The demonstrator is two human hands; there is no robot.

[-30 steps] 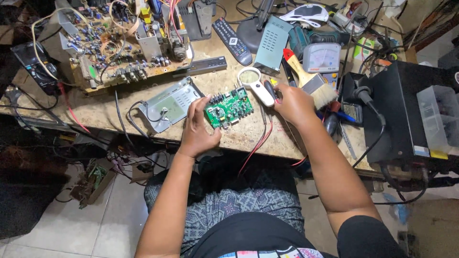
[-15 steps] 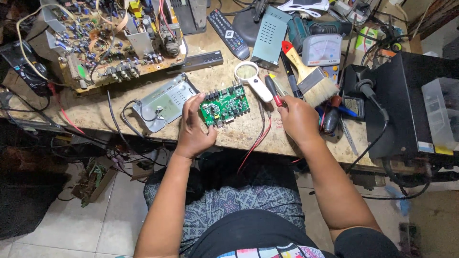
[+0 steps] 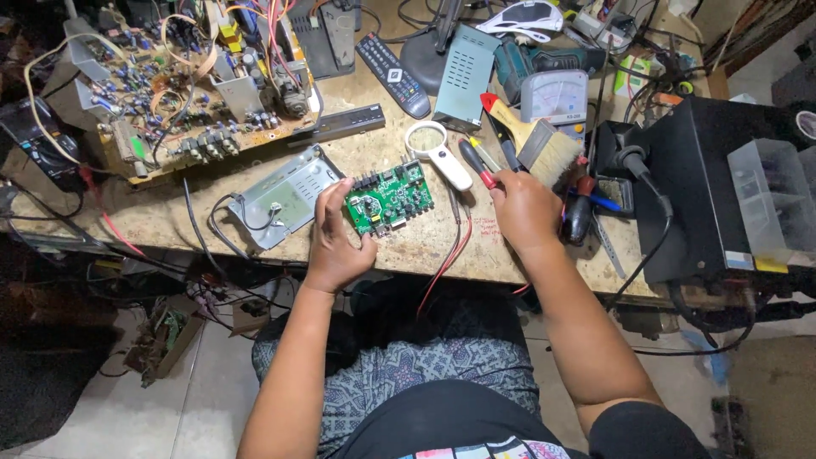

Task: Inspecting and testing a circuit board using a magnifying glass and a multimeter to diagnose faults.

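My left hand holds the near-left edge of a small green circuit board lying on the workbench. My right hand rests to the right of it, fingers curled around the handle end of a red-and-black screwdriver, beside a blue-handled tool. A white-framed magnifying glass lies just behind the green board. Red wires trail from the board over the bench's front edge.
A metal-framed panel lies left of the board. A large brown circuit board with cables fills the back left. Remote control, paintbrush, analogue meter and a black box crowd the back and right.
My right hand has drawn back from near the magnifying glass to the right, onto the screwdriver's handle. My left hand stays on the green board.
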